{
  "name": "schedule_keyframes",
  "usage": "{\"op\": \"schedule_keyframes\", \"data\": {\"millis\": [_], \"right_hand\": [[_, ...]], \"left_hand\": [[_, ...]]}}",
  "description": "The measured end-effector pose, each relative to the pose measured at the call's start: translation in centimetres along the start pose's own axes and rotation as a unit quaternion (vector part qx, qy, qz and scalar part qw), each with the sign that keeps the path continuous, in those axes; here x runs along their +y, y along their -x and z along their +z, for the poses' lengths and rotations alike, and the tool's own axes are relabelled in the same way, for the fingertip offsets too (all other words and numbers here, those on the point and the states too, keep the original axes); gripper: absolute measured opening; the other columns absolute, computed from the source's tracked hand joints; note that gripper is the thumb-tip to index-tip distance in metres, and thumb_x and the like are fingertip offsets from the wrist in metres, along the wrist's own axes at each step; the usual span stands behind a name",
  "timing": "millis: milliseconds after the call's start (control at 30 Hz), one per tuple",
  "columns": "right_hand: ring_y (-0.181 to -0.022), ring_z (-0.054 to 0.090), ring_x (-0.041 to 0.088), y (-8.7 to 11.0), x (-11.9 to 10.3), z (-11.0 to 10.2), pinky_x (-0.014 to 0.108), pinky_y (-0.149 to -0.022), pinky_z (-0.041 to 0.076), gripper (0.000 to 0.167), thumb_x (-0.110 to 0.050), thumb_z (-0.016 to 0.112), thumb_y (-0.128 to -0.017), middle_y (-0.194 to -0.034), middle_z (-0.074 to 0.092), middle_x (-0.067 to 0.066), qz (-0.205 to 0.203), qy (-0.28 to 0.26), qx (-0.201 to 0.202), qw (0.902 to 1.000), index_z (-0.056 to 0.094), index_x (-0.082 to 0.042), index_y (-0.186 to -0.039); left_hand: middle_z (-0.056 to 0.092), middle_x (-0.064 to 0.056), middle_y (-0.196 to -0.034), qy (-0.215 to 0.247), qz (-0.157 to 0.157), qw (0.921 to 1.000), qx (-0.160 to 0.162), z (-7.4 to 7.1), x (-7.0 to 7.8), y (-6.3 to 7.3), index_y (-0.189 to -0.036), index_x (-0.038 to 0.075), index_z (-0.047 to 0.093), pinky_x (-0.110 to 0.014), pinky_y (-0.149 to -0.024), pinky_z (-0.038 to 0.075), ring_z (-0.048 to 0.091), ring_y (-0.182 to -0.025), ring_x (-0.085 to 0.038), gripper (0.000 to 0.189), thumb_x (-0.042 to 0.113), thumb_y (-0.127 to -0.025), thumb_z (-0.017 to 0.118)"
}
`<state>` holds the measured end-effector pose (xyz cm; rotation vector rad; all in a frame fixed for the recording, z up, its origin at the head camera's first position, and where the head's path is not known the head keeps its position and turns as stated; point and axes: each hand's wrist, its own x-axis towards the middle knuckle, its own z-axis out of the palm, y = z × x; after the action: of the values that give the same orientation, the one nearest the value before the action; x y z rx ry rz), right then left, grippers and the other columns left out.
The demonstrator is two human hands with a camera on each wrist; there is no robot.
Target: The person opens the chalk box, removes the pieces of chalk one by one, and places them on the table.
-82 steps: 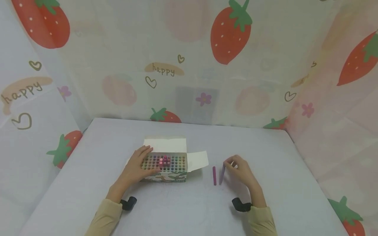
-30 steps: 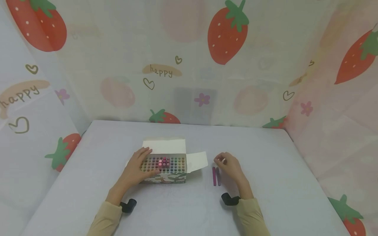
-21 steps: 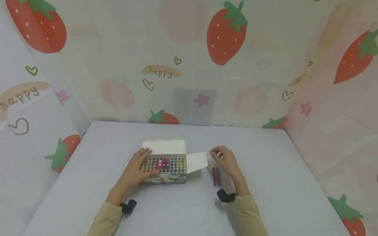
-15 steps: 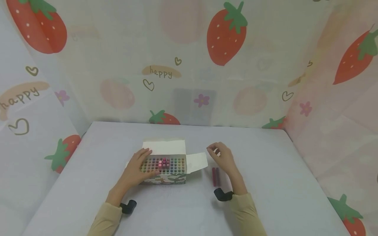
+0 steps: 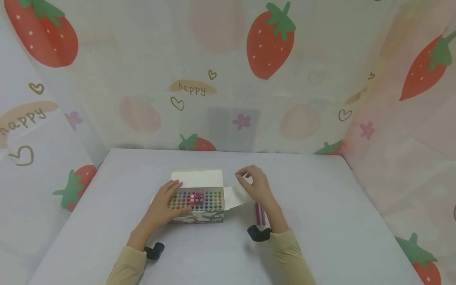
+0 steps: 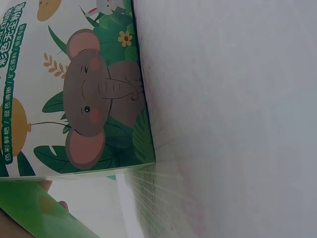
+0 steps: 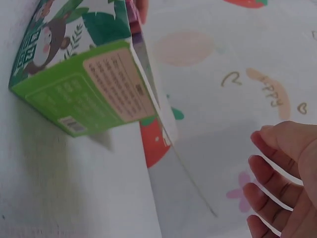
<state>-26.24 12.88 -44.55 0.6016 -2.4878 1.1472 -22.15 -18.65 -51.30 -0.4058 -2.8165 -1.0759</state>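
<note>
An open box of chalk (image 5: 208, 217) stands on the table, filled with rows of coloured sticks. A cluster of pink and dark red chalk sticks (image 5: 197, 197) pokes up above the others. My left hand (image 5: 162, 206) grips the box's left end, thumb along the near top edge and fingertips at the far edge. Just right of the box's side flap, my right hand (image 5: 257, 185) hovers with thumb and forefinger together and nothing visible between them. Below it a magenta chalk stick (image 5: 257, 214) and a purple chalk stick (image 5: 263, 217) lie side by side.
The box's back lid flap (image 5: 197, 178) stands raised and its right flap (image 5: 233, 197) sticks out sideways. A white cloth covers the table (image 5: 199, 257). Strawberry-print curtains (image 5: 221, 51) close off the back and both sides.
My right hand has let go of the purple chalk stick, which now lies beside the magenta one. Since then that hand has moved left and away towards the box. My left hand has stayed put.
</note>
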Motion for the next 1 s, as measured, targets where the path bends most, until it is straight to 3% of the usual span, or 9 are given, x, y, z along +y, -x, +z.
{"op": "schedule_keyframes", "data": {"millis": [200, 633, 833, 1000], "right_hand": [[-0.086, 0.058, 0.022, -0.2, -1.3, 1.4, 0.042, -0.077, 0.048, 0.009, -0.016, 0.066, -0.086, -0.09, 0.064, 0.004, -0.019, 0.01, -0.023, 0.9995, 0.068, -0.01, -0.093], [-0.082, 0.057, 0.019, -0.7, -4.2, 4.8, 0.031, -0.075, 0.045, 0.011, -0.023, 0.066, -0.087, -0.09, 0.063, 0.001, -0.075, 0.045, -0.114, 0.9896, 0.07, -0.015, -0.094], [-0.074, 0.052, 0.011, -0.6, -5.2, 6.2, 0.023, -0.067, 0.041, 0.01, -0.023, 0.067, -0.085, -0.088, 0.061, -0.002, -0.105, 0.07, -0.136, 0.9827, 0.072, -0.017, -0.092], [-0.081, 0.051, 0.012, -0.4, -5.8, 7.0, 0.025, -0.07, 0.038, 0.014, -0.029, 0.067, -0.085, -0.093, 0.059, -0.002, -0.106, 0.096, -0.15, 0.9784, 0.072, -0.019, -0.095]], "left_hand": [[0.025, -0.009, -0.15, 0.001, 0.002, 1.0, 0.004, 0.0, 0.1, 0.1, -0.143, 0.017, 0.033, -0.059, -0.107, 0.025, 0.022, -0.138, -0.033, 0.094, 0.06, -0.069, 0.071], [0.024, -0.009, -0.151, 0.007, -0.001, 1.0, 0.002, -0.3, 0.4, 0.1, -0.144, 0.017, 0.033, -0.06, -0.107, 0.024, 0.022, -0.138, -0.034, 0.093, 0.059, -0.07, 0.071], [0.025, -0.009, -0.15, 0.005, 0.002, 1.0, 0.003, -0.2, 0.2, 0.0, -0.143, 0.017, 0.033, -0.06, -0.106, 0.025, 0.022, -0.138, -0.034, 0.094, 0.06, -0.069, 0.07], [0.026, -0.008, -0.15, 0.007, 0.006, 0.9999, 0.005, -0.1, 0.1, 0.1, -0.143, 0.017, 0.034, -0.06, -0.106, 0.026, 0.023, -0.137, -0.033, 0.093, 0.059, -0.069, 0.072]]}}
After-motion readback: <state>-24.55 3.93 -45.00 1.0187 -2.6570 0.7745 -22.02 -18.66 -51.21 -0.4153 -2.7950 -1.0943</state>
